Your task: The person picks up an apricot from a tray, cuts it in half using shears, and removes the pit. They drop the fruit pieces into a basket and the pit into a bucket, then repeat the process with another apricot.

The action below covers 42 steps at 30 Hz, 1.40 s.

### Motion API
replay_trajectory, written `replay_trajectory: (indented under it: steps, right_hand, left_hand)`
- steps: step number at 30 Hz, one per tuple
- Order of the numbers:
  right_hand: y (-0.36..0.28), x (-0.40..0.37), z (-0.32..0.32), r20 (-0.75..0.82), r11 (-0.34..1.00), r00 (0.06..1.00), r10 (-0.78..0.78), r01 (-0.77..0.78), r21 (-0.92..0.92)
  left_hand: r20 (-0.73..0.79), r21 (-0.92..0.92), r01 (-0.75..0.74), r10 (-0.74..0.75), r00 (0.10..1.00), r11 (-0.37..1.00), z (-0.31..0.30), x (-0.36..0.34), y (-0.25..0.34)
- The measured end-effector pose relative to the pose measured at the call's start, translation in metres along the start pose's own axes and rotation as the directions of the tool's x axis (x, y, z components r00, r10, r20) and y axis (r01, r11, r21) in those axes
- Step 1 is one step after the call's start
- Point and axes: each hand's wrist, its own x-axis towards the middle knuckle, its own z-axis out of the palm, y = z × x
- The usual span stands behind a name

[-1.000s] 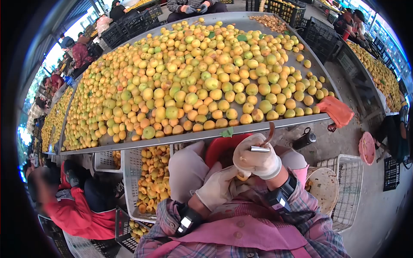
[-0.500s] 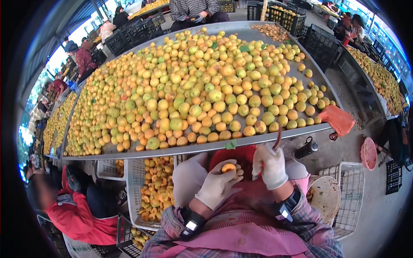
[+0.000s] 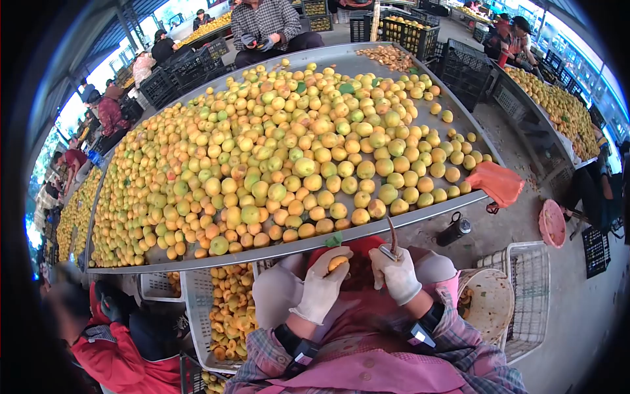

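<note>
My left hand (image 3: 322, 286), in a white glove, is closed around an orange apricot piece (image 3: 337, 263) below the table's front edge. Just to its right, my gloved right hand (image 3: 397, 273) grips a thin curved tool (image 3: 393, 238) that points upward. The two hands are apart, over a red container (image 3: 357, 249) in my lap that they partly hide. Many yellow-orange fruits (image 3: 262, 157) cover the metal table (image 3: 275, 255) in front of me.
A crate of halved fruit (image 3: 230, 315) stands at left, beside a person in red (image 3: 131, 354). On the right are a bucket (image 3: 492, 302), a white crate (image 3: 530, 295), a dark bottle (image 3: 454, 230), a pink basin (image 3: 552, 223) and an orange bag (image 3: 496, 184). Another person (image 3: 266, 23) sits across.
The view has shifted, so the table sits lower and further left. My right hand has turned, and the tool now leans left. The left hand still holds the fruit piece.
</note>
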Motion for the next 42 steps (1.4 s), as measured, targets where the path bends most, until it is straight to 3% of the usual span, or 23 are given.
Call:
replay_trajectory:
  steps: [2, 3, 5, 9, 11, 13, 15, 16, 18, 20, 21, 23, 25, 27, 29, 30, 33, 35, 37, 38, 39, 42]
  right_hand:
    - [-0.003, 0.003, -0.003, -0.011, 1.0, 1.0, 0.01, -0.011, -0.028]
    - [-0.005, 0.006, -0.005, -0.033, 0.999, 0.999, 0.031, -0.032, -0.038]
    - [-0.008, 0.013, -0.009, -0.056, 0.998, 0.997, 0.05, -0.052, -0.046]
    - [-0.012, 0.034, -0.022, -0.118, 0.997, 0.992, 0.049, -0.056, -0.058]
    - [-0.015, 0.045, -0.021, -0.191, 0.984, 0.982, 0.014, -0.048, -0.173]
    - [-0.014, 0.059, -0.026, -0.178, 0.979, 0.984, 0.015, -0.051, -0.199]
    - [-0.011, 0.074, -0.032, -0.243, 0.946, 0.968, -0.063, -0.02, -0.324]
    - [0.018, 0.099, -0.048, -0.226, 0.805, 0.91, -0.348, 0.167, -0.569]
    - [0.005, 0.099, -0.046, -0.258, 0.794, 0.903, -0.344, 0.134, -0.592]
    - [0.0, 0.101, -0.049, -0.264, 0.723, 0.868, -0.421, 0.146, -0.675]
    - [-0.001, 0.104, -0.053, -0.289, 0.751, 0.881, -0.374, 0.106, -0.651]
    - [-0.009, 0.107, -0.061, -0.326, 0.733, 0.863, -0.386, 0.072, -0.676]
    - [-0.012, 0.116, -0.078, -0.371, 0.705, 0.82, -0.436, 0.056, -0.707]
    - [-0.016, 0.124, -0.101, -0.41, 0.679, 0.771, -0.487, 0.038, -0.734]
    - [-0.026, 0.128, -0.118, -0.434, 0.651, 0.742, -0.511, 0.005, -0.759]
    - [-0.034, 0.127, -0.122, -0.44, 0.602, 0.724, -0.532, -0.042, -0.797]
    - [-0.042, 0.151, -0.147, -0.484, 0.604, 0.751, -0.45, -0.144, -0.784]
    - [-0.041, 0.158, -0.143, -0.481, 0.631, 0.75, -0.453, -0.112, -0.768]
    - [-0.044, 0.153, -0.125, -0.241, 0.592, 0.844, -0.479, 0.108, -0.799]
    - [-0.061, 0.133, -0.097, -0.219, 0.613, 0.908, -0.357, 0.051, -0.788]
    - [-0.047, 0.135, -0.091, -0.154, 0.672, 0.943, -0.297, 0.092, -0.735]
    - [-0.029, 0.125, -0.067, -0.046, 0.676, 0.98, -0.196, 0.101, -0.73]
  left_hand:
    - [-0.047, 0.199, -0.109, 0.121, 0.992, 0.974, -0.009, -0.001, 0.007]
    - [-0.098, 0.17, -0.07, 0.088, 0.991, 0.983, -0.014, -0.003, 0.011]
    - [-0.2, -0.06, 0.03, -0.042, 0.979, 0.998, -0.032, -0.009, 0.019]
    - [-0.492, -0.05, -0.043, 0.013, 0.87, 0.998, -0.101, -0.03, 0.012]
    - [-0.612, -0.035, -0.011, -0.013, 0.791, 0.999, -0.139, -0.047, 0.002]
    - [-0.639, 0.15, 0.099, 0.02, 0.769, 0.984, -0.198, -0.071, -0.039]
    - [-0.71, 0.354, 0.298, 0.048, 0.702, 0.887, -0.246, -0.099, -0.08]
    - [-0.706, 0.356, 0.295, 0.048, 0.707, 0.887, -0.245, -0.106, -0.083]
    - [-0.86, 0.159, 0.256, 0.006, 0.511, 0.953, -0.239, -0.112, -0.088]
    - [-0.848, 0.184, 0.252, 0.024, 0.53, 0.95, -0.246, -0.114, -0.098]
    - [-0.845, 0.209, 0.25, 0.047, 0.532, 0.946, -0.249, -0.113, -0.105]
    - [-0.819, 0.128, 0.255, -0.043, 0.572, 0.959, -0.228, -0.099, -0.079]
    - [-0.746, 0.061, 0.142, -0.05, 0.664, 0.988, -0.21, -0.082, -0.062]
    - [-0.719, 0.04, 0.095, -0.038, 0.694, 0.995, -0.192, -0.064, -0.052]
    - [-0.622, -0.198, -0.039, -0.095, 0.777, 0.98, -0.149, -0.047, -0.012]
    - [-0.527, -0.285, -0.055, -0.108, 0.843, 0.957, -0.153, -0.038, -0.023]
    - [-0.462, -0.283, -0.084, -0.059, 0.885, 0.956, -0.103, -0.02, 0.01]
    - [-0.48, -0.27, -0.051, -0.088, 0.873, 0.962, -0.082, -0.01, 0.018]
    - [-0.377, -0.409, -0.022, -0.147, 0.915, 0.912, -0.075, -0.002, 0.009]
    - [-0.341, -0.497, -0.003, -0.192, 0.92, 0.868, -0.072, -0.001, 0.007]
    - [-0.352, -0.493, -0.004, -0.195, 0.915, 0.87, -0.069, 0.0, 0.007]
    - [-0.264, -0.544, 0.104, -0.287, 0.921, 0.832, -0.065, 0.0, 0.0]
